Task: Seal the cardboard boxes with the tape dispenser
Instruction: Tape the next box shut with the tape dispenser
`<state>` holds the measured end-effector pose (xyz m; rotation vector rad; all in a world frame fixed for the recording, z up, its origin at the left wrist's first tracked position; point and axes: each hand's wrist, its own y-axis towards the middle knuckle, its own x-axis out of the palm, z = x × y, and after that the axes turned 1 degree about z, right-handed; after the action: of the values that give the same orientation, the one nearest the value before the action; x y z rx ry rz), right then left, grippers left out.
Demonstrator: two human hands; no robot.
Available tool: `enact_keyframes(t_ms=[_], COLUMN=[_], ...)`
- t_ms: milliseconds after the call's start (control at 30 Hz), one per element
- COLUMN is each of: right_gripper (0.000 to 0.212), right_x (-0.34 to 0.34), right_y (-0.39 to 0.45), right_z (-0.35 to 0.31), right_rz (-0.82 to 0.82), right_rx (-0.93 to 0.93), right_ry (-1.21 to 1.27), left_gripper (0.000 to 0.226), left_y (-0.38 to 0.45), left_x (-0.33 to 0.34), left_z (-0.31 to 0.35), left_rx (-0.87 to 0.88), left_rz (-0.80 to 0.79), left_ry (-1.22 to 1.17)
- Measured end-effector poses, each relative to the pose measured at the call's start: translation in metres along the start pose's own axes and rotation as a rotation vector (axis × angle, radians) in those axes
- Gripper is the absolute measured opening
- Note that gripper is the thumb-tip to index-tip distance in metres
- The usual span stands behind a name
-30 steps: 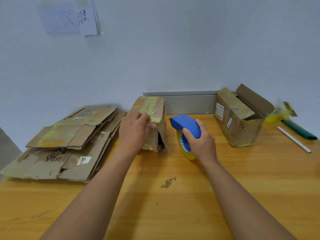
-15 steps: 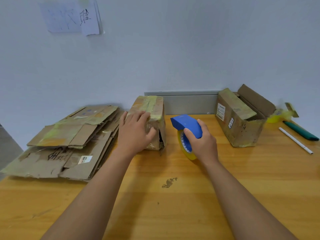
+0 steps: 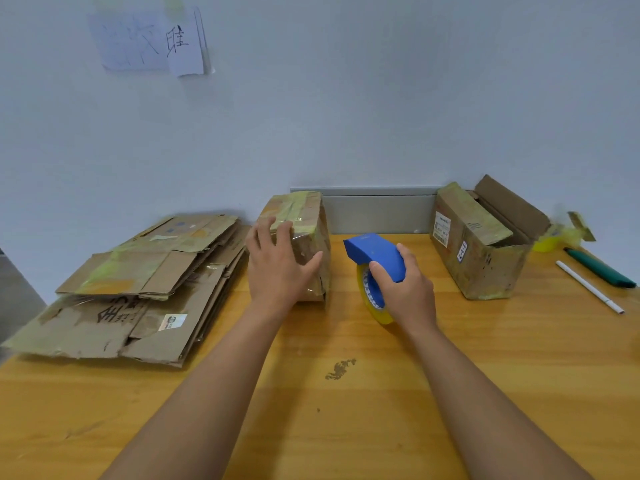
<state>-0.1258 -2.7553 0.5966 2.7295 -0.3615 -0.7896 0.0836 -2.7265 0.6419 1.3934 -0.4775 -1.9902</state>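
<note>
While our eyes sweep in from the left, we pass a stack of flattened cardboard boxes (image 3: 138,289) lying on the wooden table (image 3: 346,410), presumably waiting to be folded up and taped. Next comes our left hand (image 3: 277,268), fingers spread and fairly straight, laid against the near face of the small cardboard box (image 3: 304,220), thumb out along its right edge. We judge it is bracing the box so it won't slide when tape goes on. Yellowish tape already crosses its top. Just beside it, not touching, our right hand (image 3: 408,289) is wrapped around the blue tape dispenser (image 3: 375,254), which rests on its yellow roll on the table, nose aimed at the box, ready to lay a strip. Further right sits an open cardboard box (image 3: 481,251), flaps up, not yet sealed. Beyond it lie a spare yellow tape roll (image 3: 547,242), a green pen (image 3: 602,268) and a white pen (image 3: 588,287).
</note>
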Motion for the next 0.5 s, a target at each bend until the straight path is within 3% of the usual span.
enact_keyframes(t_ms=[267,433,500], right_gripper=[0.070,0.071,0.070], right_x=[-0.0007,-0.0013,-0.0018], right_y=[-0.0020,-0.0026,-0.0036], right_z=[-0.0006,-0.0008,-0.0003], right_rz=[0.005,-0.006,0.000], right_rx=[-0.004,0.003,-0.005], right_ry=[-0.001,0.017,0.018], left_gripper=[0.071,0.076,0.073], left_y=[-0.0043,-0.0064,-0.0082], left_x=[-0.0049,-0.0014,-0.0035], left_z=[0.0041,0.0032,0.0016], left_rx=[0.108,0.116,0.138], left_rz=[0.146,-0.053,-0.062], left_ry=[0.110,0.199,0.202])
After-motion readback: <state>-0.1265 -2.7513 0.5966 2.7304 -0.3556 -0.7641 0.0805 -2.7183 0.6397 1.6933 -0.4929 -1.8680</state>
